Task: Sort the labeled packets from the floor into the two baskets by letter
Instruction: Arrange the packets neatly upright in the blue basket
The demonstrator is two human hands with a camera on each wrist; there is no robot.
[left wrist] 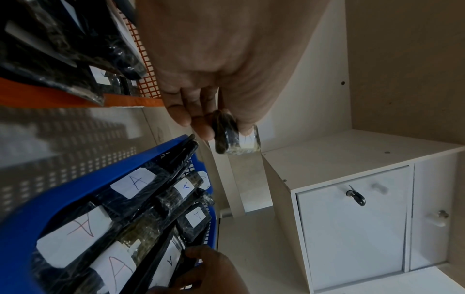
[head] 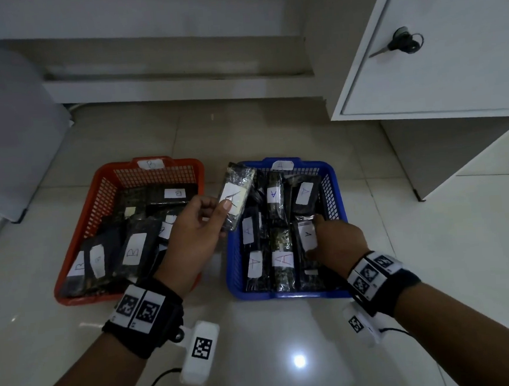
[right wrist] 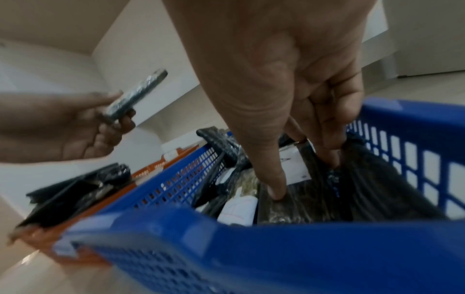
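Observation:
My left hand (head: 218,217) pinches a dark wrapped packet marked A (head: 236,194), held tilted in the air over the gap between the baskets, at the blue basket's left rim. The left wrist view shows that packet (left wrist: 236,139) end-on between thumb and fingers (left wrist: 201,127). My right hand (head: 319,236) reaches into the blue basket (head: 288,295), thumb and fingers around another A packet (head: 306,234); in the right wrist view the thumb (right wrist: 276,191) presses on this packet (right wrist: 302,201). The orange basket (head: 76,225) on the left holds several B packets (head: 133,251).
Both baskets sit side by side on a glossy tiled floor (head: 290,357). A white cabinet with a key in its door (head: 406,42) stands at the right rear. A grey panel (head: 5,136) leans at the left, and a low ledge (head: 178,86) runs behind.

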